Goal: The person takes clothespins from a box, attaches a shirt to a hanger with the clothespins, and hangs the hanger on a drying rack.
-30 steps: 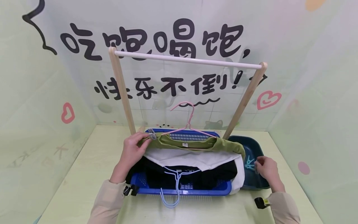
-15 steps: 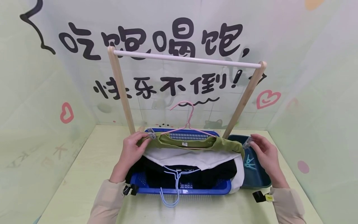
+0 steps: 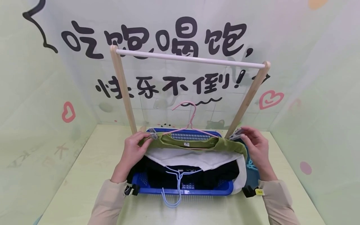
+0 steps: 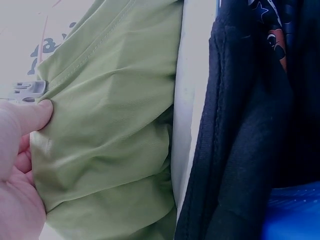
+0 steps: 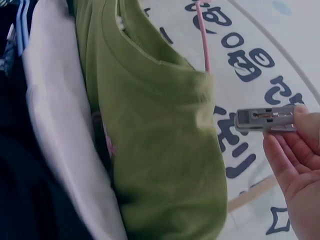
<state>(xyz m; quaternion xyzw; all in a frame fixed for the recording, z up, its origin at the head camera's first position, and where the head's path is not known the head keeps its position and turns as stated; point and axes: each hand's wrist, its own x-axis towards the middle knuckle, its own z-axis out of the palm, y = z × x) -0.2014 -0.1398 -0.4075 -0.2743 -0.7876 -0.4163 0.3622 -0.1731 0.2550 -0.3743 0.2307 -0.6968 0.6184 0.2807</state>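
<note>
A green shirt [image 3: 230, 146] hangs on a pink hanger [image 3: 192, 118] and lies over a white garment [image 3: 185, 157] and a black garment [image 3: 157, 175]. My left hand [image 3: 134, 149] pinches the shirt's left shoulder, thumb in front and fingers behind. Right at that thumb, a grey clothespin [image 4: 29, 90] sits on the shoulder's edge. In my right hand [image 3: 256, 148], thumb and fingers pinch another grey clothespin [image 5: 265, 119]. Its tip points at the shirt's right shoulder, with a gap between them in the right wrist view.
The garments lie across a blue basket [image 3: 202, 191]. Light blue hangers [image 3: 179, 184] hook over its front edge. Behind rises a wooden rack with a white bar [image 3: 191, 59]. A dark green bin [image 3: 254, 180] with teal clothespins [image 3: 251, 164] stands at the right, partly behind my arm.
My right hand has come up out of the bin with a grey clothespin and moved left to the shirt's right shoulder. My left hand has kept its place.
</note>
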